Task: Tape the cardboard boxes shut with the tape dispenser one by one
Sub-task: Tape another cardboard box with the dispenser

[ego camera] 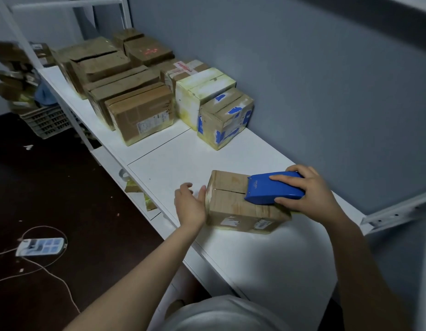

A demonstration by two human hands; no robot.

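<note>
A small brown cardboard box [233, 204] lies on the white shelf [183, 158] in front of me, its top flaps meeting in a dark seam. My right hand [310, 192] grips a blue tape dispenser [271, 187] that rests on the right part of the box top, over the seam. My left hand [190, 201] presses flat against the box's left side, fingers apart, holding nothing.
Several more cardboard boxes [140, 113] stand in rows farther along the shelf by the grey wall, one with blue tape patches [225, 120]. A power strip [40, 246] with cables lies on the dark floor at left. A plastic crate [46, 121] sits under the far shelf.
</note>
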